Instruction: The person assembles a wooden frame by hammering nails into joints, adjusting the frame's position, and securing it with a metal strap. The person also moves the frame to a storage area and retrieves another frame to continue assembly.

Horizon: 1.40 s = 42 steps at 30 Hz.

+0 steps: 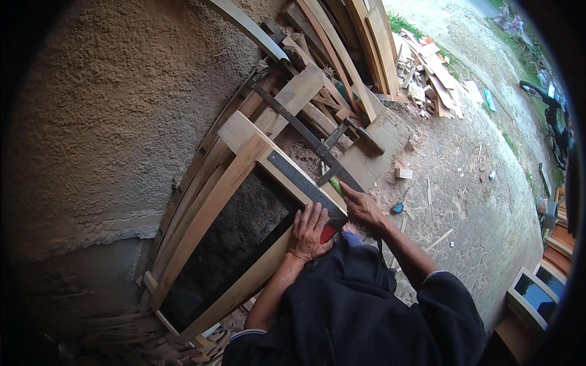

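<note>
My left hand point(310, 232) lies spread on the corner of a wooden frame point(249, 155). It presses down on a try square point(299, 174) with a dark metal blade, set along the frame's end rail; a bit of red point(328, 233) shows beside the fingers. The frame holds a dark, glassy panel point(229, 238). My right hand point(363, 207) is closed around a small green tool point(336, 185) just beyond the square's edge; its exact kind cannot be made out. A metal bar clamp point(293, 122) with a wooden handle point(369, 141) crosses just past the frame.
A rough wall point(122, 122) stands at the left. Boards point(372, 43) lean at the top, near a heap of offcuts point(430, 73). A wood block point(403, 174) and a blue-black tape measure point(398, 208) lie on the ground. At the right are a motorcycle point(552, 119) and framed panes point(534, 296).
</note>
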Tool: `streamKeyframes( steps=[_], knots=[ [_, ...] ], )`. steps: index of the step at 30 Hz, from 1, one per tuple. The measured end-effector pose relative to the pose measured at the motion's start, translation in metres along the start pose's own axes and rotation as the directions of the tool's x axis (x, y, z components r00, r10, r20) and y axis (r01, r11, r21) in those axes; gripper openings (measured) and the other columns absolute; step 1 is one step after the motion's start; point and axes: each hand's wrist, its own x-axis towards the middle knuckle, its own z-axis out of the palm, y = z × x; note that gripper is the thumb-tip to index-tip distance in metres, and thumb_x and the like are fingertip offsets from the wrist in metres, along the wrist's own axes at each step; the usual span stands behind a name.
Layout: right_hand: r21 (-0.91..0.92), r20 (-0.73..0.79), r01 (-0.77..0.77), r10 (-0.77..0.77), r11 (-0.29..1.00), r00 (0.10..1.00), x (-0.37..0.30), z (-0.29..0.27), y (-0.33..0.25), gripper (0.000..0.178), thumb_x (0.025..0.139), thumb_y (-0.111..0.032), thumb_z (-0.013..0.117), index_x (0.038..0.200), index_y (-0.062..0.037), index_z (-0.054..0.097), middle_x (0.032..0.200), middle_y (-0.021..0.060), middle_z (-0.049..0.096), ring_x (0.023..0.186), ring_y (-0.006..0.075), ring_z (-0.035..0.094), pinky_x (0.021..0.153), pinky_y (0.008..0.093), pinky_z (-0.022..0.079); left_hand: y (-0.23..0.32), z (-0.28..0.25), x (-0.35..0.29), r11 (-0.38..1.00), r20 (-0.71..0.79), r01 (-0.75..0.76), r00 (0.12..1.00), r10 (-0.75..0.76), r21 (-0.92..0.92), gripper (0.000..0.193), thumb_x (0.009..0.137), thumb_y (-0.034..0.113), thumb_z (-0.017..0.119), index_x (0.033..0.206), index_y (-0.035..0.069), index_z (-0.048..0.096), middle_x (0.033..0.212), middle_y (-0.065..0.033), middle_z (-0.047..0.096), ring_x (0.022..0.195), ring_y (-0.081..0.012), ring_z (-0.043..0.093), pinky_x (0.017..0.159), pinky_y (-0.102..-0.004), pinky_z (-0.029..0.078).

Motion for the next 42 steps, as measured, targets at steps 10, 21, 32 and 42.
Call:
streamKeyframes(
  steps=[10, 21, 32, 42],
  knots=[
    [0.004, -0.149, 0.063, -0.061, 0.998, 0.987, 0.004, -0.002, 0.02, 0.053, 0.103, -0.028, 0.054, 0.153, -0.0163, 0.041, 0.078, 0.004, 0.054, 0.068, 0.0132, 0.053, 0.058, 0.0308, 0.045, -0.001, 0.001, -0.002, 1.0, 0.028, 0.006, 1.0, -0.007, 0.027, 0.094, 0.073, 0.048, 0.074, 0.15, 0.004, 0.041, 0.158, -0.019, 0.035, 0.148, -0.0384, 0.03, 0.118, -0.0581, 0.026],
    [-0.345, -0.732, 0.054, -0.305, 0.937, 0.609, 0.086, -0.12, 0.1, 0.044, 0.093, -0.015, 0.061, 0.135, -0.008, 0.053, 0.091, 0.0262, 0.066, 0.088, 0.0429, 0.065, 0.077, 0.0511, 0.051, -0.001, 0.005, -0.004, 1.0, -0.021, -0.02, 1.0, 0.021, 0.017, 0.093, 0.072, 0.045, 0.075, 0.149, 0.002, 0.044, 0.157, -0.0227, 0.037, 0.147, -0.0416, 0.031, 0.117, -0.0625, 0.025],
    [-0.624, -0.534, -0.322, -0.087, 0.712, 0.841, 0.072, -0.136, 0.07, 0.07, 0.096, -0.044, 0.056, 0.156, -0.0156, 0.032, 0.127, 0.0254, 0.059, 0.113, 0.0431, 0.061, 0.089, 0.0536, 0.051, 0.02, 0.012, -0.02, 0.997, -0.141, -0.001, 0.99, -0.011, -0.083, 0.063, 0.086, 0.022, 0.067, 0.138, -0.009, 0.049, 0.148, -0.0276, 0.046, 0.142, -0.0437, 0.039, 0.118, -0.0535, 0.03],
    [-0.562, -0.619, 0.0, -0.421, 0.827, 0.663, 0.045, -0.113, 0.107, 0.068, 0.097, -0.03, 0.063, 0.155, -0.0089, 0.035, 0.122, 0.0236, 0.053, 0.113, 0.0393, 0.054, 0.096, 0.0463, 0.046, 0.021, -0.059, -0.026, 0.953, -0.213, 0.245, 0.936, -0.28, -0.176, 0.059, 0.075, 0.007, 0.074, 0.13, 0.005, 0.053, 0.111, -0.0169, 0.061, 0.102, -0.0365, 0.059, 0.09, -0.0467, 0.046]
  ],
)
